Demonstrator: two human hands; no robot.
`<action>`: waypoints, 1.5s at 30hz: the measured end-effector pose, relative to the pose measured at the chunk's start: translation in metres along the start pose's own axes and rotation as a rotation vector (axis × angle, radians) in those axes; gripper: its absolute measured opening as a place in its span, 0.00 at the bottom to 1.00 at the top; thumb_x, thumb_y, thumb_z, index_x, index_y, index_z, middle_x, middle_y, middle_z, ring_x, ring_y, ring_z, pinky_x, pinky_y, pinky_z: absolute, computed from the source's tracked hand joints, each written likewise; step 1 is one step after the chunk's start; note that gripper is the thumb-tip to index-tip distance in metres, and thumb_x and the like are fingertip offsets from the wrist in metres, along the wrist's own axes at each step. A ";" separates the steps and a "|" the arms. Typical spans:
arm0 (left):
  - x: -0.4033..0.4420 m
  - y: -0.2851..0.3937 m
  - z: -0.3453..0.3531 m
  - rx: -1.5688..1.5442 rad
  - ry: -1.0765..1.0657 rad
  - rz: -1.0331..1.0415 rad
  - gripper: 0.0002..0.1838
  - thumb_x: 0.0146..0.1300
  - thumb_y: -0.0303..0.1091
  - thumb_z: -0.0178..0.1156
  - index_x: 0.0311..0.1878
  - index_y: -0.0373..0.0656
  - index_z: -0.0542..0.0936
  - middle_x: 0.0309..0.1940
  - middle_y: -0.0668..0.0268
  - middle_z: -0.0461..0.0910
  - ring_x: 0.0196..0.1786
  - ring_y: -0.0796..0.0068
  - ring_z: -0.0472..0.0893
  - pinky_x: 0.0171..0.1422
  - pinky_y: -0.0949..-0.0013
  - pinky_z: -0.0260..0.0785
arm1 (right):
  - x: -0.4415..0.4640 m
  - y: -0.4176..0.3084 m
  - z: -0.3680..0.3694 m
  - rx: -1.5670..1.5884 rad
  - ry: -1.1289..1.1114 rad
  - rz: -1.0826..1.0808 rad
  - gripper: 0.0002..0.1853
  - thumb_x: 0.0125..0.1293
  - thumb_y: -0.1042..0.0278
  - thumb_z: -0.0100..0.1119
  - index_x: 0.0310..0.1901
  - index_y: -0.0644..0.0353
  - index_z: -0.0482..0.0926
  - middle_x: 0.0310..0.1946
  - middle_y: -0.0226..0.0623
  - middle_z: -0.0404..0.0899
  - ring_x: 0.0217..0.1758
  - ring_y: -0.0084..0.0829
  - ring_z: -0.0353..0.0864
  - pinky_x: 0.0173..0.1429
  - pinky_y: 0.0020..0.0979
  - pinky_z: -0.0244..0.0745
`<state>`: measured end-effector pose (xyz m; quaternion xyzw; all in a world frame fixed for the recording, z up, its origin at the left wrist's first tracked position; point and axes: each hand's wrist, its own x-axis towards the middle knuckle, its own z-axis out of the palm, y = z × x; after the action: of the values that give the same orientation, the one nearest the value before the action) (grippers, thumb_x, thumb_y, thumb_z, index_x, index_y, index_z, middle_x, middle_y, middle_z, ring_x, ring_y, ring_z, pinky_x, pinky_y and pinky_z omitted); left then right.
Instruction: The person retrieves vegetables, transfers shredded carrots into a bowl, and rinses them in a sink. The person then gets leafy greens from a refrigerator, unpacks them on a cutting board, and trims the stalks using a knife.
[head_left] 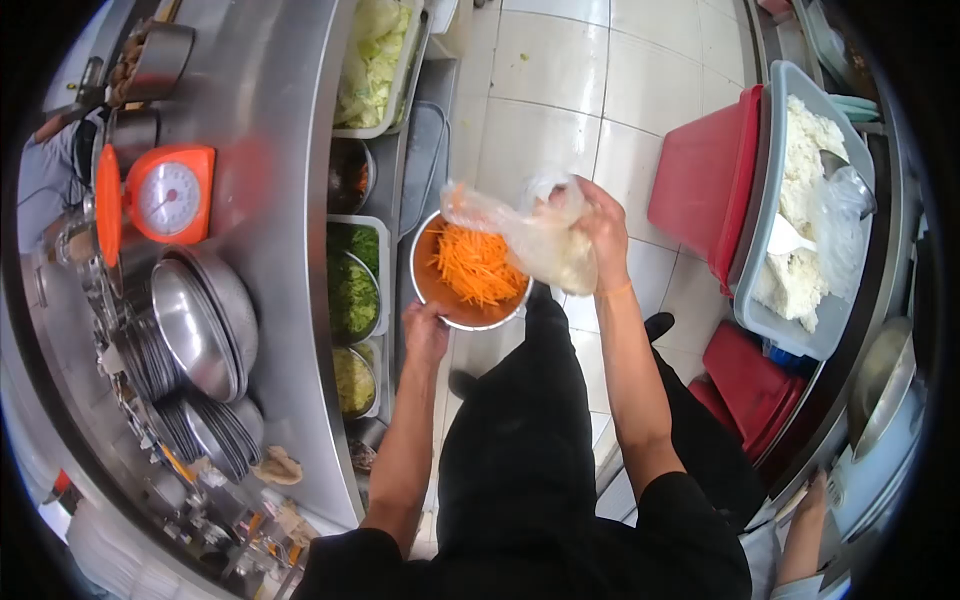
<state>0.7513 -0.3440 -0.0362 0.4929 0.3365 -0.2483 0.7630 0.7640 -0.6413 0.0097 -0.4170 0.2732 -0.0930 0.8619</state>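
Note:
Shredded carrot (480, 267) lies in a round metal bowl (422, 262) in front of my body. My left hand (427, 332) is closed on the near left rim of this bowl. Over its right side hangs a crumpled clear plastic bag (545, 240), gripped by my right hand (602, 232). Something pale shows through the lower part of the bag, and I cannot make out what it is. The bag covers part of the carrot.
On the left steel counter (285, 250) stand an orange scale (170, 195) and stacked metal bowls (200, 325). Containers of chopped green vegetables (352, 280) sit on the shelf below. At right are a tub of rice (800, 280), a red bin (705, 185) and another person's arm (803, 535).

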 end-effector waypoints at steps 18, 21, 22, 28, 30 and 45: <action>0.038 -0.039 -0.025 -0.184 0.145 -0.053 0.29 0.46 0.13 0.51 0.57 0.29 0.68 0.54 0.52 0.76 0.56 0.57 0.78 0.64 0.60 0.71 | 0.164 0.151 0.157 -0.981 -0.559 0.582 0.43 0.55 0.28 0.55 0.54 0.64 0.79 0.59 0.49 0.75 0.60 0.42 0.77 0.64 0.37 0.70; 0.039 -0.043 -0.032 -0.175 0.171 -0.079 0.28 0.46 0.13 0.50 0.57 0.31 0.69 0.53 0.54 0.77 0.55 0.57 0.78 0.63 0.60 0.73 | 0.167 0.154 0.198 -1.277 -0.535 0.553 0.46 0.49 0.26 0.58 0.53 0.66 0.79 0.54 0.51 0.79 0.58 0.46 0.78 0.62 0.38 0.71; 0.039 -0.044 -0.032 -0.173 0.175 -0.077 0.28 0.46 0.13 0.51 0.56 0.31 0.69 0.53 0.54 0.77 0.55 0.57 0.78 0.63 0.60 0.73 | 0.168 0.174 0.201 -1.348 -0.474 0.386 0.38 0.52 0.34 0.60 0.50 0.67 0.80 0.49 0.52 0.81 0.56 0.48 0.79 0.60 0.39 0.73; 0.038 -0.039 -0.027 -0.145 0.206 -0.096 0.29 0.45 0.13 0.51 0.56 0.31 0.69 0.53 0.53 0.76 0.55 0.57 0.79 0.63 0.58 0.73 | 0.174 0.167 0.158 -1.419 -0.384 0.222 0.27 0.54 0.47 0.56 0.37 0.69 0.83 0.38 0.57 0.82 0.45 0.51 0.82 0.53 0.44 0.76; 0.042 -0.039 -0.027 -0.149 0.186 -0.083 0.29 0.44 0.13 0.52 0.56 0.30 0.69 0.53 0.54 0.76 0.55 0.57 0.78 0.63 0.59 0.73 | 0.170 0.126 0.122 -1.533 -0.418 0.299 0.26 0.54 0.50 0.58 0.40 0.69 0.83 0.41 0.56 0.83 0.46 0.48 0.84 0.52 0.42 0.78; 0.088 0.027 0.067 -0.417 0.367 0.197 0.22 0.52 0.16 0.50 0.54 0.28 0.70 0.51 0.53 0.76 0.50 0.60 0.80 0.57 0.54 0.76 | -0.002 -0.029 -0.126 -1.191 0.117 0.113 0.16 0.56 0.61 0.55 0.30 0.65 0.86 0.26 0.46 0.85 0.29 0.31 0.82 0.36 0.33 0.72</action>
<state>0.8454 -0.3998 -0.0675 0.3926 0.4632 -0.0051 0.7945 0.6953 -0.7430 -0.0311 -0.8071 0.3469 0.0994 0.4673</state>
